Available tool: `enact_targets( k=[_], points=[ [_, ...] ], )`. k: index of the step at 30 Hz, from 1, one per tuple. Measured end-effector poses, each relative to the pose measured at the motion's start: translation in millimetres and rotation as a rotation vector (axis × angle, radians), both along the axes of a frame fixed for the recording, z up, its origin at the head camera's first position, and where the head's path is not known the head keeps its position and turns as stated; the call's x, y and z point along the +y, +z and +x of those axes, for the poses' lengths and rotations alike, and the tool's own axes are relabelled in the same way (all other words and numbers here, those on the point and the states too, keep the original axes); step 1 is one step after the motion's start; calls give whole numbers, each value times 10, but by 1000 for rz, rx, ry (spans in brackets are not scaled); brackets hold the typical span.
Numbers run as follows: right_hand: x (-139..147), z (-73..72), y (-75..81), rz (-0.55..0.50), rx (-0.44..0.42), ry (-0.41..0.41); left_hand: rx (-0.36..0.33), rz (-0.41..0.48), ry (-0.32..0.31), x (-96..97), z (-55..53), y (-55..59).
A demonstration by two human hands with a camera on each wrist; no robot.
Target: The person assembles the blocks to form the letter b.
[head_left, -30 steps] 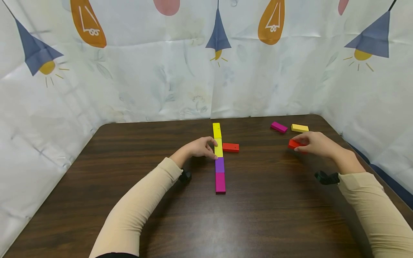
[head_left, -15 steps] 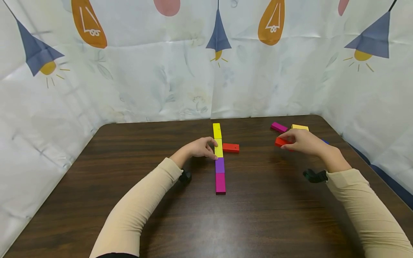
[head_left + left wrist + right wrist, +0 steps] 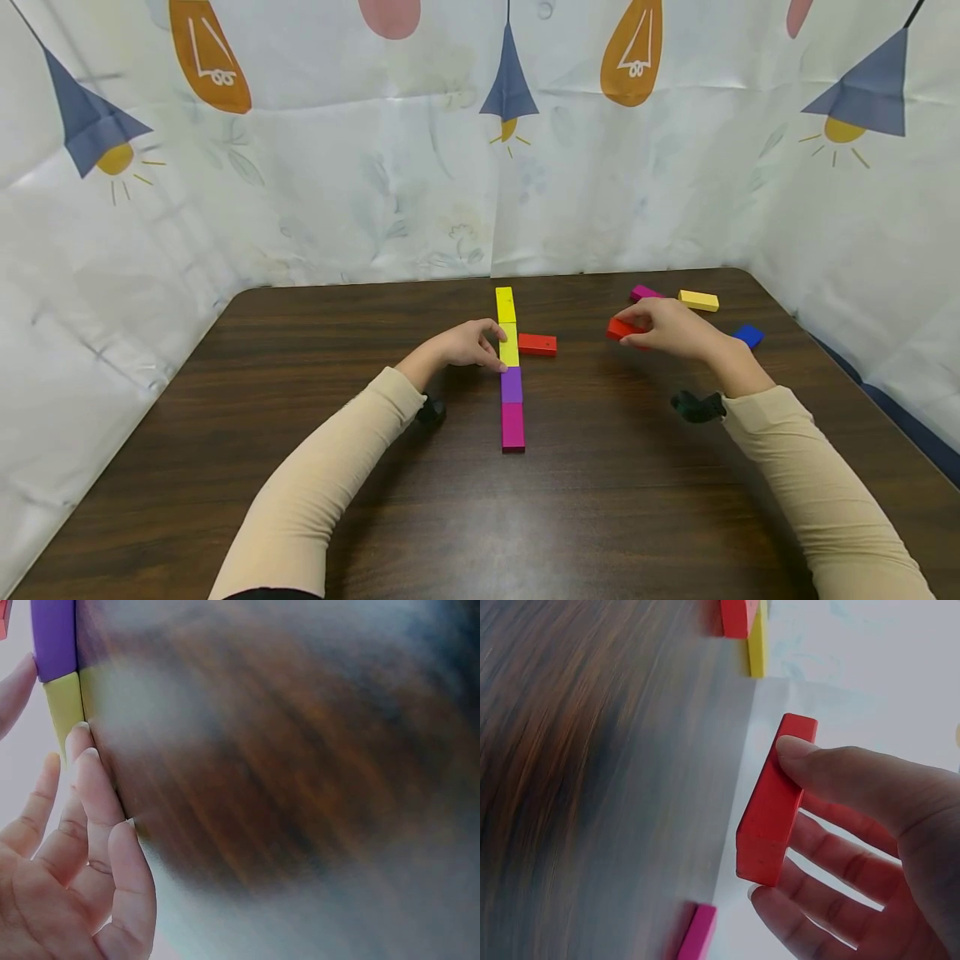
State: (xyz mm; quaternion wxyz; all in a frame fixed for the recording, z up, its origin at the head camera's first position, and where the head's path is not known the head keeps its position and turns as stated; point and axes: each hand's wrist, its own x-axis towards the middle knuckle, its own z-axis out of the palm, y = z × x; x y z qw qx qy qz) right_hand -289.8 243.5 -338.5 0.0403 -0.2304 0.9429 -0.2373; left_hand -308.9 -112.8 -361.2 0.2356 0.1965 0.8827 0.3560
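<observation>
"Left to right, what are your hands doing?"

"My left hand (image 3: 467, 342) is resting, thumb and fingers apart, against a yellow rectangular wooden-looking block (image 3: 512, 349) in a straight row of blocks (image 3: 512, 388). My right hand (image 3: 670, 326) is pinching a red rectangular wooden-looking block (image 3: 619, 328), holding it between that row and a blue rectangular wooden-looking block (image 3: 749, 336)."

"How is the red one handling?"

"I'm judging it light, stiff and sturdy, its smooth paint perhaps slipping slightly; I'm favouring a hold mid-length, across the long sides."

"What are the wrist views adding?"

"The left is showing my fingertips lining the row's side; the right, my thumb lying near one end, fingers reaching behind, which the head view is mostly hiding."
</observation>
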Motion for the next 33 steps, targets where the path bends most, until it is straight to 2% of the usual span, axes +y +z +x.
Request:
enact_targets(
  k=[13, 25, 33],
  points=[
    [-253, -48, -88, -43, -6, 16, 1, -2, -3, -4, -8, -22],
    [-396, -112, -155, -15, 7, 15, -1, -5, 6, 4, 0, -7],
    [-497, -128, -204, 21, -16, 3, 6, -7, 4, 12, 16, 2]
  ],
)
